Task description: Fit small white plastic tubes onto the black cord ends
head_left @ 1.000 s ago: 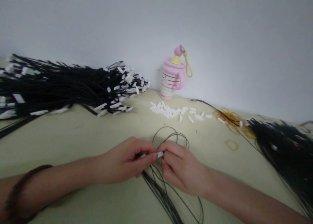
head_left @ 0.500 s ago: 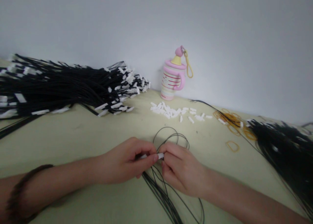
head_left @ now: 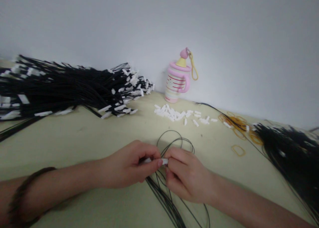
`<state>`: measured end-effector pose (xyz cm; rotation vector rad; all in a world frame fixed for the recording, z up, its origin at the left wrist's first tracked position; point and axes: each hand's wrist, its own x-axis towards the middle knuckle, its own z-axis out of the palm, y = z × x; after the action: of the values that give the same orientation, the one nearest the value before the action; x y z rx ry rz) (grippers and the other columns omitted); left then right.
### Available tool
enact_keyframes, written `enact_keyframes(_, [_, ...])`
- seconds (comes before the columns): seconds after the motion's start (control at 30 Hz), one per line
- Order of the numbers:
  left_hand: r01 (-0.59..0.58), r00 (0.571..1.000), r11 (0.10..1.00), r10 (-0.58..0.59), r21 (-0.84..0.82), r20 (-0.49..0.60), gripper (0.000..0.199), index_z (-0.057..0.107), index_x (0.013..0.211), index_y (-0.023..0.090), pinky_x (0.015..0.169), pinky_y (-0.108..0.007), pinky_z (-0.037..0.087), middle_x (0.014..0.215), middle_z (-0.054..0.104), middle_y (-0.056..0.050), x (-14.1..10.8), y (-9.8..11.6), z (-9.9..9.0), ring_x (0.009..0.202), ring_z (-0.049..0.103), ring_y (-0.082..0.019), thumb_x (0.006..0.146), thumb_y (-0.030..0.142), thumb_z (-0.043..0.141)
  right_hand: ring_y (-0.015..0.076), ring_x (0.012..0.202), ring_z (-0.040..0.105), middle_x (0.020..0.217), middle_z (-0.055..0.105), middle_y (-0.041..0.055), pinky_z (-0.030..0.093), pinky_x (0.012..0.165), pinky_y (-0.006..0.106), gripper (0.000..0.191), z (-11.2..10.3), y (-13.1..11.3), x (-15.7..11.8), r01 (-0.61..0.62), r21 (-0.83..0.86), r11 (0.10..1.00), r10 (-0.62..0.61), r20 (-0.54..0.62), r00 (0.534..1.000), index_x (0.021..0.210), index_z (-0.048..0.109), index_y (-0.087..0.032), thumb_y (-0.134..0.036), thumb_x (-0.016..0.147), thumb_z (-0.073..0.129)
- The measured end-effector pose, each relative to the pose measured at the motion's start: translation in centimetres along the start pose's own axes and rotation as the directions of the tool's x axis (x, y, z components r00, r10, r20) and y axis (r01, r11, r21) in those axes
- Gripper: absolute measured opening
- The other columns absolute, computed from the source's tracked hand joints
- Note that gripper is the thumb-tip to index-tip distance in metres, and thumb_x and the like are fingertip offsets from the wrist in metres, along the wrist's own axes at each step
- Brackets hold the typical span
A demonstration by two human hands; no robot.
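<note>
Between the thumb and forefinger of my left hand [head_left: 139, 163] is a small white plastic connector [head_left: 164, 161], its end poking out towards the right. My right hand [head_left: 186, 175] is closed right against that end, pinching a thin black wire; the fingers hide the exact grip. Black wires [head_left: 165, 198] run from under my left hand down to the bottom edge. Thin wire loops [head_left: 183, 140] curl on the table just beyond both hands.
Loose white connectors [head_left: 171, 113] lie in a pile before a pink striped cup [head_left: 175, 82]. A thick heap of black cables with white ends [head_left: 82, 85] is at left. Yellow rubber bands [head_left: 235, 121] and a black wire bundle [head_left: 291, 161] lie at right, by the wall.
Both hands hold almost the same pose around the connector. The whole view has shifted slightly, with everything a little lower and to the right.
</note>
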<state>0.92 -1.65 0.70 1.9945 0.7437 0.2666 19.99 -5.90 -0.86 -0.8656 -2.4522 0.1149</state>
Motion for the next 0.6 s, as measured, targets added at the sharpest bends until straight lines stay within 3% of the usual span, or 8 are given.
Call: enact_keyframes(0.6, [-0.028, 1.000, 0.998, 0.029, 0.055, -0.010, 0.032, 0.052, 0.068, 0.016, 0.041, -0.017, 0.025, 0.048, 0.041, 0.006, 0.02, -0.20, 0.03, 0.044, 0.037, -0.006, 0.090, 0.036, 0.040, 0.0141, 0.063, 0.047, 0.069, 0.052, 0.0060, 0.042, 0.056, 0.026, 0.019, -0.02, -0.09, 0.03, -0.002, 0.041, 0.999, 0.002, 0.002, 1.000, 0.066, 0.053, -0.014, -0.013, 0.078, 0.039])
